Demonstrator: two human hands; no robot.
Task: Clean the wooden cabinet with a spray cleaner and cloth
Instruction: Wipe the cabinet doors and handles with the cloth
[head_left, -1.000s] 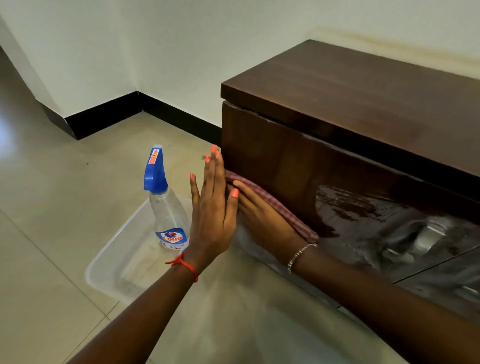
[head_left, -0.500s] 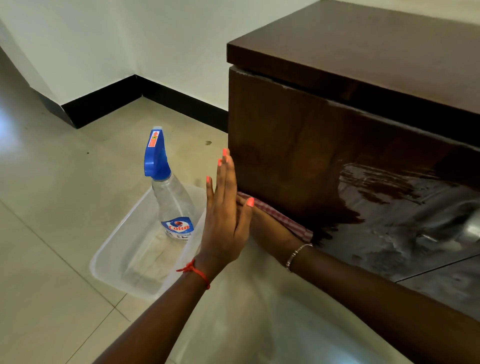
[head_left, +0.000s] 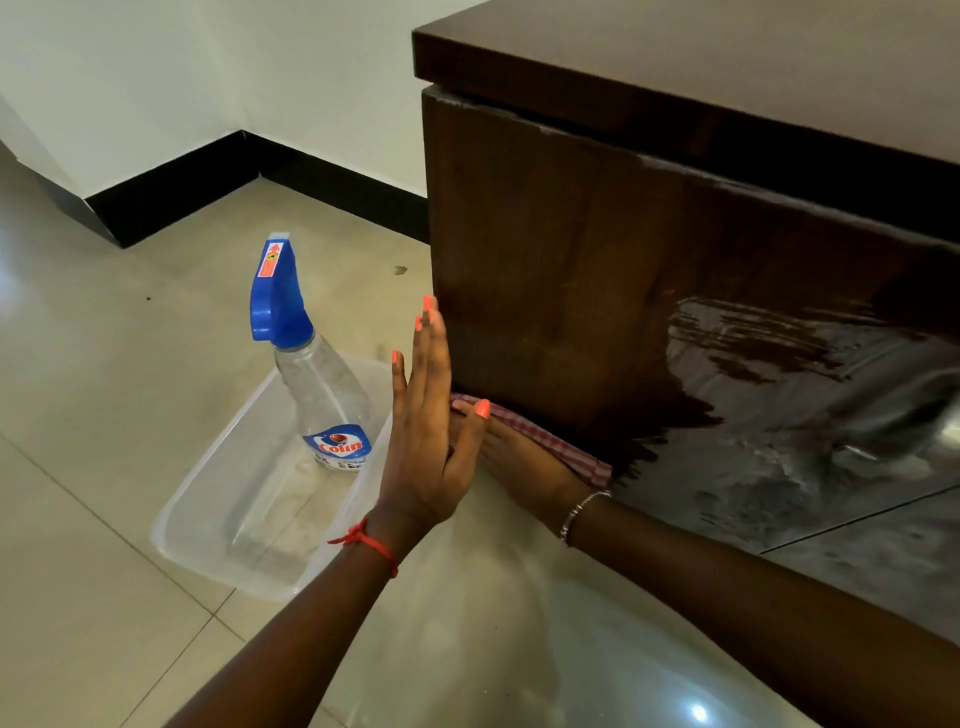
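Note:
The dark wooden cabinet (head_left: 582, 270) fills the right side, its glossy front wet and streaked toward the right. A red-checked cloth (head_left: 540, 441) lies against the cabinet's lower left corner. My right hand (head_left: 511, 454) presses flat on the cloth, partly hidden behind my left hand. My left hand (head_left: 428, 426) stands upright with straight fingers at the cabinet's left edge and holds nothing. A clear spray bottle (head_left: 317, 374) with a blue trigger head stands to the left.
The spray bottle stands inside a clear plastic tub (head_left: 208, 535) on the beige tiled floor (head_left: 93, 441). A white wall with a black skirting board (head_left: 218, 176) runs behind. A small dark speck (head_left: 400, 269) lies on the floor near the cabinet.
My right hand has slid the cloth down the cabinet front to its bottom edge. My left hand stayed upright at the cabinet's left corner. The view has moved closer.

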